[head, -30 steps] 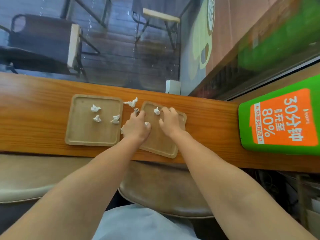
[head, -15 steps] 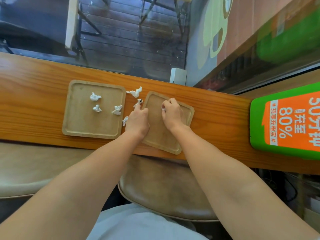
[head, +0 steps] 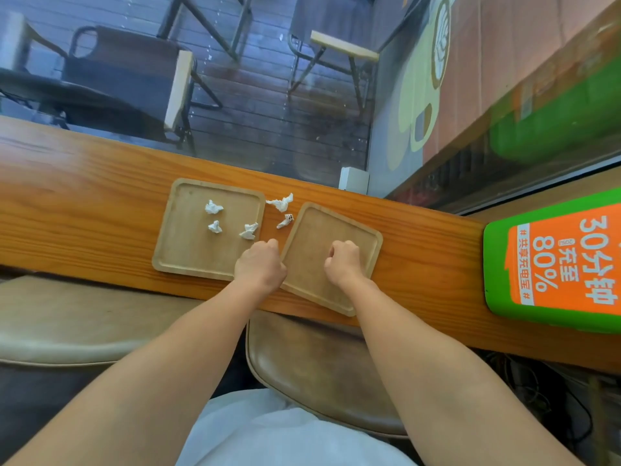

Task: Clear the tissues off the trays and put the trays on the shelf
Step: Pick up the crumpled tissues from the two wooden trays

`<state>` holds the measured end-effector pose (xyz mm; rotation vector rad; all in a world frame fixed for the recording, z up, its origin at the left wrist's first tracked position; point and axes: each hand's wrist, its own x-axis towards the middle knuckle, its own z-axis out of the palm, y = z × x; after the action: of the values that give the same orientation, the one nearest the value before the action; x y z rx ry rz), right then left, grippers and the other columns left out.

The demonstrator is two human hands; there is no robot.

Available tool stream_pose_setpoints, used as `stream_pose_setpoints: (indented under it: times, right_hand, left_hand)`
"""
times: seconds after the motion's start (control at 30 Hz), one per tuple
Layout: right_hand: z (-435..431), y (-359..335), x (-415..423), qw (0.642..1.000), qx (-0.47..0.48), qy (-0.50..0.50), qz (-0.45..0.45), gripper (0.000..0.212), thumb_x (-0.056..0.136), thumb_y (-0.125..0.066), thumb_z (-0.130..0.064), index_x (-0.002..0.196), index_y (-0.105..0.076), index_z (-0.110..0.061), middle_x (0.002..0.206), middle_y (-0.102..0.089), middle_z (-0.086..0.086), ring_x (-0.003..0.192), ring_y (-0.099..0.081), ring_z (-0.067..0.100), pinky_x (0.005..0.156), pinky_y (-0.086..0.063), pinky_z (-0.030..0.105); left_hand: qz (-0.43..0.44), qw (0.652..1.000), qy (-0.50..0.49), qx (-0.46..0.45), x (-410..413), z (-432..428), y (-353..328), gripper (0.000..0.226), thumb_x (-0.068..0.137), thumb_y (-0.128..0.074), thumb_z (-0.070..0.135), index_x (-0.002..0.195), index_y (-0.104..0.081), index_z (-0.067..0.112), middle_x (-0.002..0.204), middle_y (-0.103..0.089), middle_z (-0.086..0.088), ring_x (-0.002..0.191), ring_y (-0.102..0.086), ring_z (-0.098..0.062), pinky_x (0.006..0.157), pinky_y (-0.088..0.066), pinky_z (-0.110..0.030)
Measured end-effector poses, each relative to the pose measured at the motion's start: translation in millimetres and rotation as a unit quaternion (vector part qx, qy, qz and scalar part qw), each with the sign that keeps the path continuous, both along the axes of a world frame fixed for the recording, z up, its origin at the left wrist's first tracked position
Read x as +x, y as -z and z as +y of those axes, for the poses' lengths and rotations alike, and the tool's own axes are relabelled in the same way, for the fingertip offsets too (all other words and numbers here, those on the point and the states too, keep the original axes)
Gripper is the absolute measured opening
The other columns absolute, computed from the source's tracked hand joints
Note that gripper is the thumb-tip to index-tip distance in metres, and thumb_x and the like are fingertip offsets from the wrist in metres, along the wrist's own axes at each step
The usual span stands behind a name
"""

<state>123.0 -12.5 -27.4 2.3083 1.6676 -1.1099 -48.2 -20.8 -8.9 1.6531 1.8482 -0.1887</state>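
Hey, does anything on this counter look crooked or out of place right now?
Yes. The right tray sits rotated against the counter edge, near corner overhanging, while the left tray lies roughly square. Two crumpled tissues lie on the bare counter between the trays. Three more remain on the left tray.

1. We see the left tray (head: 188,243), square pale wood with a raised rim, flat on the counter, holding three crumpled white tissues (head: 213,207).
2. At its three o'clock, the right tray (head: 349,230) lies bare, turned slightly askew.
3. Two loose tissues (head: 281,203) sit between the trays' far corners.
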Motion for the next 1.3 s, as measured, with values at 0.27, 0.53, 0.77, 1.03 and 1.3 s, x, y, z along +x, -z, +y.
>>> stream_pose_setpoints:
  times: [0.27,0.53,0.77,1.03,1.3]
  right_hand:
    - [11,-19,-14,0.997,-0.058,-0.039,0.039,0.021,0.095,-0.039,-0.012,0.089,-0.058,-0.019,0.092,-0.057,0.003,0.075,-0.052,0.015,0.064,-0.041,0.031]
    - [30,-22,-42,0.994,-0.027,-0.096,0.048,0.017,0.092,-0.046,-0.020,0.077,-0.054,-0.021,0.083,-0.058,0.000,0.072,-0.053,0.014,0.060,-0.041,0.031]
    - [35,-17,-55,0.991,-0.018,-0.128,0.034,0.018,0.097,-0.051,-0.029,0.079,-0.050,-0.027,0.084,-0.057,-0.002,0.075,-0.055,0.015,0.065,-0.046,0.033]
    - [56,-14,-57,0.989,-0.001,-0.148,0.028,0.012,0.102,-0.044,-0.024,0.103,-0.054,-0.019,0.097,-0.059,0.004,0.085,-0.058,0.023,0.078,-0.054,0.044]
    - [77,-7,-62,0.987,0.027,-0.154,0.028,0.024,0.102,-0.047,-0.017,0.126,-0.050,-0.022,0.100,-0.053,0.001,0.084,-0.056,0.020,0.060,-0.045,0.029]
  left_hand:
    - [0.034,0.999,-0.015,0.039,-29,-6,-7,0.028,0.081,-0.044,0.041,0.085,-0.059,0.017,0.084,-0.058,-0.001,0.075,-0.055,-0.024,0.062,-0.044,-0.034]
    - [0.041,0.997,-0.035,0.047,-41,-7,2,0.023,0.091,-0.050,0.042,0.085,-0.060,0.022,0.081,-0.063,-0.002,0.070,-0.054,-0.022,0.060,-0.042,-0.033]
    - [0.026,0.998,-0.048,0.041,-45,-10,7,0.020,0.093,-0.051,0.037,0.091,-0.062,0.021,0.084,-0.065,-0.003,0.075,-0.059,-0.024,0.063,-0.047,-0.035]
    - [0.018,0.996,-0.064,0.065,-44,8,3,0.017,0.095,-0.049,0.029,0.106,-0.051,0.015,0.088,-0.066,-0.009,0.073,-0.057,-0.028,0.059,-0.040,-0.036]
    - [0.037,0.991,-0.106,0.076,-48,23,6,0.019,0.097,-0.055,0.029,0.103,-0.042,0.016,0.076,-0.060,-0.006,0.064,-0.056,-0.025,0.053,-0.042,-0.034]
